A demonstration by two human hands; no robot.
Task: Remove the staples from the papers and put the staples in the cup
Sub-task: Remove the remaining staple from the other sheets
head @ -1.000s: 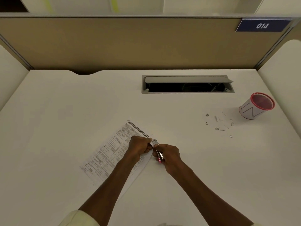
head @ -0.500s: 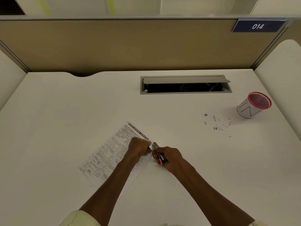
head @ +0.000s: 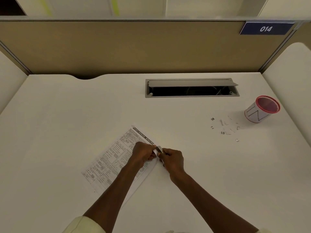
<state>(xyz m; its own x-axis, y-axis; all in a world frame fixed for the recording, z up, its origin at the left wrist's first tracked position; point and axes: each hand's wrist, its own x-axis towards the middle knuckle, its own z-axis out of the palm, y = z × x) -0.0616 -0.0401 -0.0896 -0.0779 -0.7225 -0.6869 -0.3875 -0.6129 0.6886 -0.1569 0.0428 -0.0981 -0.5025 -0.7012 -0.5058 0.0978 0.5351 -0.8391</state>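
Note:
Printed papers (head: 111,160) lie at an angle on the white desk (head: 67,123) in front of me. My left hand (head: 143,153) pinches their upper right corner, which is lifted and bent. My right hand (head: 172,159) is closed on a small metal staple remover (head: 159,149) whose tip touches that corner. Any staple there is hidden by my fingers. Several pulled staples (head: 224,127) lie loose on the desk at the right. Just beyond them stands the cup (head: 261,109), white with a red rim, upright.
A grey cable hatch (head: 191,88) is set in the desk at the back, its lid raised. A tan partition (head: 134,47) closes the far side, with a blue 014 sign (head: 265,28). White side panels flank the desk.
Both hands stay at the paper's corner. The corner now curls up higher between my hands, and the remover's tip sits closer against it.

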